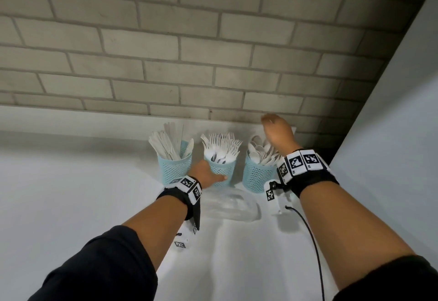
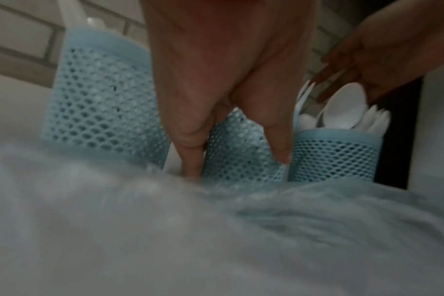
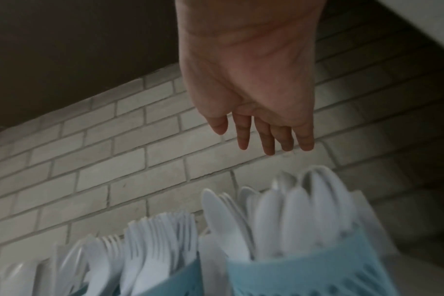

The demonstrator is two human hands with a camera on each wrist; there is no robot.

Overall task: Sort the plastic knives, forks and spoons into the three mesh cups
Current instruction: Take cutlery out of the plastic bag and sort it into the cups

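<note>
Closest to me there's a clear plastic container (image 1: 233,207) lying on the tabletop (image 1: 83,194), just behind my left hand (image 1: 208,175), looks emptied out as far as I can tell. That hand has its fingers and thumb wrapped round the middle mesh cup (image 1: 221,171), the one full of forks (image 1: 222,147), I guess to steady it so it won't tip. Knives cup (image 1: 174,170) sits just left of that hand. My right hand (image 1: 278,132) hangs above the spoons cup (image 1: 257,177), fingers loose and apart, holding nothing. Spoons (image 3: 292,208) stand bowls-up right under it. Sorting looks basically finished.
</note>
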